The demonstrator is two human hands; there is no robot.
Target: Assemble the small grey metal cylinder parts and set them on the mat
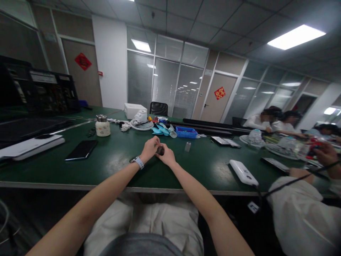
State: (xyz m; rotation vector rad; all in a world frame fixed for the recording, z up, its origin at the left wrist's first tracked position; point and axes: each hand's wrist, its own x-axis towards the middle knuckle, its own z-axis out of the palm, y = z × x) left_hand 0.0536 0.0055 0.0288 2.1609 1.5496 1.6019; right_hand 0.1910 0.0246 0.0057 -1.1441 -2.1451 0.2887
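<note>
My right hand point(167, 156) is closed round a small dark, rounded object point(160, 150) just above the green table. My left hand point(149, 148) meets it from the other side, its fingers pinched together at the top of the same object. Fingers cover much of it, so its kind cannot be made out. To the right of both hands a small grey block point(188, 146) stands on the table. Light blue fan blades point(163, 130) lie behind my hands, beside a blue plastic basket point(186, 132).
A white fan part point(141, 123) and a white box point(135, 111) sit farther back. On the left are a cream jar point(102, 128) and a black phone point(81, 150). A white corded device point(243, 172) lies right, near a co-worker's sleeve point(301, 206).
</note>
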